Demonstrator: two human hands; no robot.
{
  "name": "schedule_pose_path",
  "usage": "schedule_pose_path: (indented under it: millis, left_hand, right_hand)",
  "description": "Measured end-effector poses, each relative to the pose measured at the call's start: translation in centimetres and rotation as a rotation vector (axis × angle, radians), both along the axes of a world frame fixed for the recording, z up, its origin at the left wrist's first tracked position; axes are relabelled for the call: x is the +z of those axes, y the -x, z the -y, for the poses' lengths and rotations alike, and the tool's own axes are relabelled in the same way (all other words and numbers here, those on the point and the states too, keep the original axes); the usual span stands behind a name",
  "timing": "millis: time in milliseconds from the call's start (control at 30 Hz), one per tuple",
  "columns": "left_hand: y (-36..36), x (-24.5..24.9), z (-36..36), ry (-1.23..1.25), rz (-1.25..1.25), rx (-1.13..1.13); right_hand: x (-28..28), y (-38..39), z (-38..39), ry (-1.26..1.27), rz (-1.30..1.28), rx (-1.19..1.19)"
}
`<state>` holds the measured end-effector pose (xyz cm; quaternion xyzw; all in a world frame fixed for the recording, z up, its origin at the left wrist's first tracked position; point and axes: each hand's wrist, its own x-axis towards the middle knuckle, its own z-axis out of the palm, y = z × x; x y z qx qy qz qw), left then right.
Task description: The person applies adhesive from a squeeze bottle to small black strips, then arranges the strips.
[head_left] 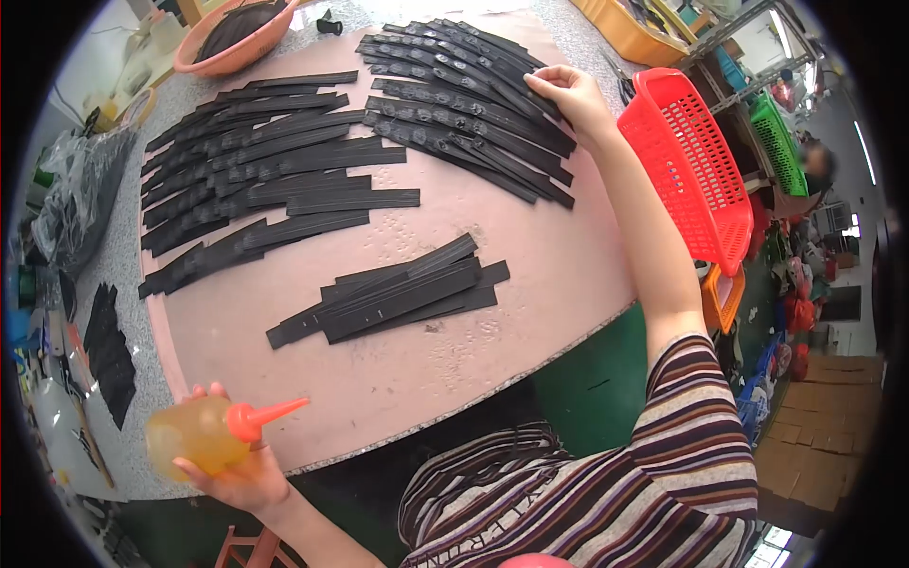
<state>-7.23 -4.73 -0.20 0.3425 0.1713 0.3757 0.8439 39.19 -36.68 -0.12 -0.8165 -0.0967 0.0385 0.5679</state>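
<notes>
My left hand (248,478) is wrapped round a squeeze bottle (189,437) of yellowish liquid, its red pointed nozzle tilted to the right. At the upper right, my right hand (576,97) pinches the end of a black strip (516,87) at the edge of a fanned row. Whitish, shiny patches mark the strips in that row. Another fanned group of black strips (256,170) lies to the left. A loose pile of black strips (402,289) rests nearer to me on the pink board (530,275). My right fingertips partly hide the strip they hold.
A red perforated basket (696,161) stands beside my right forearm, with an orange basket (724,298) below it. A pink bowl (232,43) of black pieces sits at the back left. More black pieces (111,350) lie left of the board.
</notes>
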Motion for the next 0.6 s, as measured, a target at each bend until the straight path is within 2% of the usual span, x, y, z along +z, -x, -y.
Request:
schedule_pose_path:
  millis: [67, 133, 200, 267, 300, 333, 367, 433, 533, 600]
  left_hand:
    - [-0.2, 0.2, 0.3, 0.002, 0.034, -0.024]
    - [0.2, 0.4, 0.3, 0.000, 0.033, -0.011]
    - [0.2, 0.6, 0.1, 0.004, 0.024, 0.013]
    - [-0.2, 0.6, 0.2, 0.026, -0.005, 0.053]
    - [-0.7, 0.5, 0.3, 0.032, -0.014, 0.051]
    - [-1.1, 0.4, 0.4, 0.039, -0.021, 0.046]
    - [-1.6, 0.4, 0.6, 0.029, -0.034, 0.038]
    - [-2.4, 0.3, 1.0, 0.010, -0.057, 0.016]
    - [-2.0, 0.2, 1.3, -0.024, -0.086, 0.011]
    - [-1.2, -0.3, 1.2, -0.015, -0.092, 0.041]
  right_hand:
    - [-1.9, -2.3, 0.7, 0.232, 0.222, 0.015]
    - [-1.4, -1.4, 0.0, 0.320, 0.263, -0.020]
    - [-0.7, 1.3, -1.9, 0.363, 0.526, -0.088]
    - [0.8, 8.0, -5.1, 0.137, 0.435, 0.206]
    - [1.1, 11.0, -6.4, 0.139, 0.538, 0.412]
    - [2.4, 14.8, -7.9, 0.126, 0.482, 0.568]
    - [2.7, 17.4, -9.0, 0.174, 0.552, 0.736]
    - [2.0, 21.0, -10.4, 0.170, 0.596, 0.874]
    - [1.7, 22.7, -11.0, 0.350, 0.495, 0.885]
    - [1.8, 22.9, -10.9, 0.348, 0.616, 0.889]
